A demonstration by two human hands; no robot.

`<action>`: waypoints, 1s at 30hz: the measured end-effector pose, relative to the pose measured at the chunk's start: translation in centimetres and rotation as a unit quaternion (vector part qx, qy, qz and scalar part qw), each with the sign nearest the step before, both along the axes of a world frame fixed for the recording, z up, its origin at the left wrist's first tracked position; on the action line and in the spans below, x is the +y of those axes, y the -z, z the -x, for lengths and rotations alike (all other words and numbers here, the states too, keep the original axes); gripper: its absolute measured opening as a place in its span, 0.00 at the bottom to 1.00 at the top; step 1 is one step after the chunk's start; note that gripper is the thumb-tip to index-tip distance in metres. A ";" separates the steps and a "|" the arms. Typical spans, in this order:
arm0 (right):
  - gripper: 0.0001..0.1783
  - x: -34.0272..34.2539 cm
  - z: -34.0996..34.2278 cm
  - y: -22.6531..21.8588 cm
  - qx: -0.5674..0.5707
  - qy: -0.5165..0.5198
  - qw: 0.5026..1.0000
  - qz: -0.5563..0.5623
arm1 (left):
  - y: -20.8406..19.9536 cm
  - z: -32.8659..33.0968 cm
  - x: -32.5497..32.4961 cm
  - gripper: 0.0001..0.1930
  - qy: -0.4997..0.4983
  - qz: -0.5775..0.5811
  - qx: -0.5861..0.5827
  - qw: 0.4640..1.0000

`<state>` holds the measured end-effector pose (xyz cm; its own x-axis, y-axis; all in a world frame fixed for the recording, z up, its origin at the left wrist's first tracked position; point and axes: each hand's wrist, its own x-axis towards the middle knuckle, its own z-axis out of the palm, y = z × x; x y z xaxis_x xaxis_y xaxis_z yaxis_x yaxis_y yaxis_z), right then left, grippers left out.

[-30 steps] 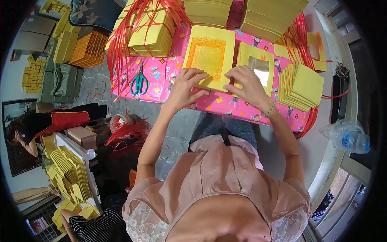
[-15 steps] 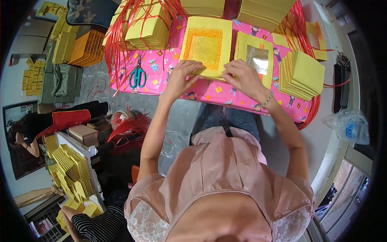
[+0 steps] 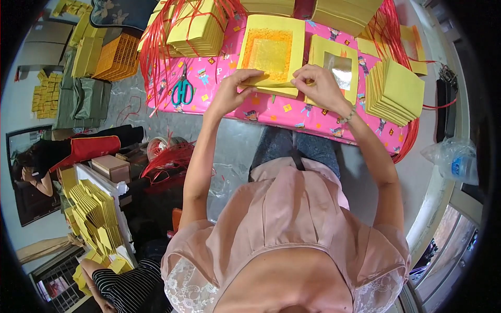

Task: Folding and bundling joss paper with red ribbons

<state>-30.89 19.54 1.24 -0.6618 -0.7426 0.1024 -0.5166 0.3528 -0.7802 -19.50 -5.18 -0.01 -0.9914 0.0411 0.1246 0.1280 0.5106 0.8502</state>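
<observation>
A stack of yellow paper sheets lies in front of me, its top sheet printed with an orange patterned frame around a golden square. My left hand has its fingers over the near left edge of that sheet and its thumb below the edge. With thumb and forefinger my right hand pinches the near right corner. Between the hands the near edge curls up slightly. Beside the right hand lies another yellow sheet with a silver square.
The pink patterned tablecloth carries green-handled scissors, tied yellow paper bundles, red plastic strands and a fanned paper stack. An orange crate stands left. Another person in striped clothing is at lower left.
The table and papers sit slightly higher and further right in the view. The top sheet's near edge has curled up, and my left thumb has moved further from its fingers.
</observation>
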 end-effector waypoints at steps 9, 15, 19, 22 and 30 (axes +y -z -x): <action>0.14 -0.1 1.3 0.4 -0.032 0.017 0.999 -0.038 | 0.0 0.2 -1.7 0.28 0.025 -0.130 -0.043 0.990; 0.20 -0.3 2.0 -0.2 -0.038 0.012 0.998 -0.043 | 0.4 0.2 -2.5 0.28 0.024 -0.219 -0.035 0.975; 0.20 -0.4 2.3 -0.6 -0.029 0.000 0.998 -0.054 | 0.8 0.3 -2.9 0.24 -0.003 -0.174 -0.019 0.985; 0.21 -0.3 2.6 -0.4 -0.031 -0.001 0.998 -0.057 | 0.6 0.0 -2.9 0.20 -0.029 -0.074 0.012 0.997; 0.21 -0.5 2.3 0.0 -0.013 -0.011 0.999 -0.046 | 2.2 0.7 -2.8 0.10 -0.091 -0.061 0.048 0.993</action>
<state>-33.23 19.06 1.23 -0.6462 -0.7630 0.0159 -0.5051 0.4120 -0.7584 -20.18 -8.02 -2.19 -0.9641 -0.1595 0.2123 0.1265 0.4271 0.8953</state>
